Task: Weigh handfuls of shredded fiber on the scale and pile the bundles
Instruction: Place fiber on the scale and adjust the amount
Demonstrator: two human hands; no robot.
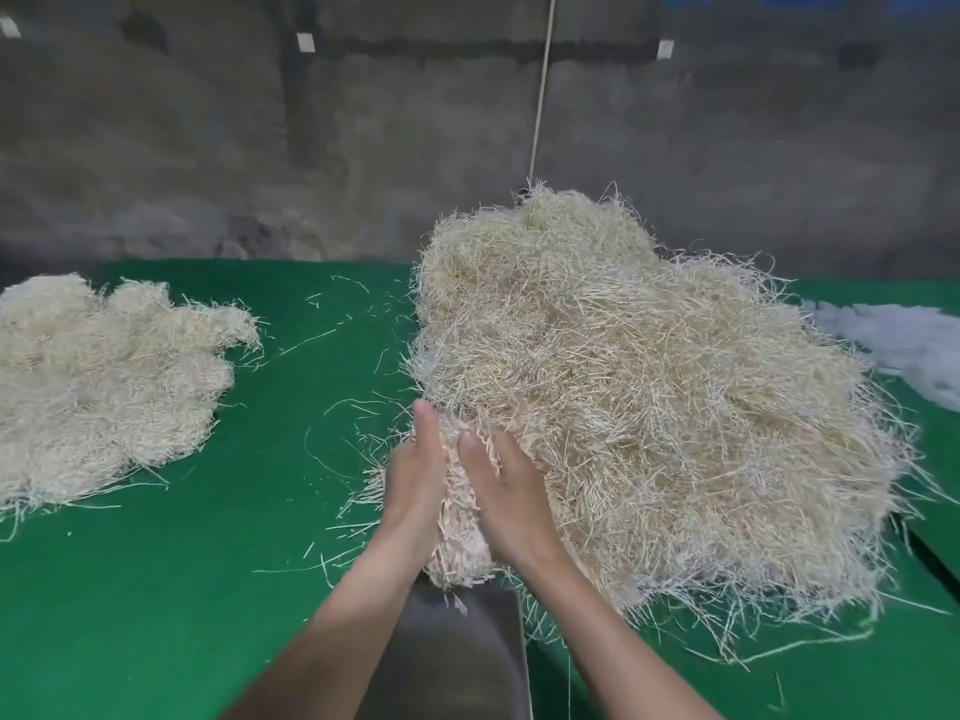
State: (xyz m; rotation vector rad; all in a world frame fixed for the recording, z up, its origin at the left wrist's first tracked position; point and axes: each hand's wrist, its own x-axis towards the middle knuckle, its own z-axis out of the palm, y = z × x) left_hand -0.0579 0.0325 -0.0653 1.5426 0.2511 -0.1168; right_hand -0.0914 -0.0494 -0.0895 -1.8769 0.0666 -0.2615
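Head-worn view, facing forward and down, close over table [156,589], edges seemingly bowed

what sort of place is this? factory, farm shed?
Probably a small fiber-processing workshop. A big heap of shredded fiber and a pile of bundles lie on a green-covered table, a grey metal tray, likely the scale, sits at the near edge, and the wall behind is bare concrete.

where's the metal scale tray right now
Head view, bottom centre: the grey scale tray sits on the green table, under the handful of fiber pressed between the left hand and right hand, beside the big fiber heap.
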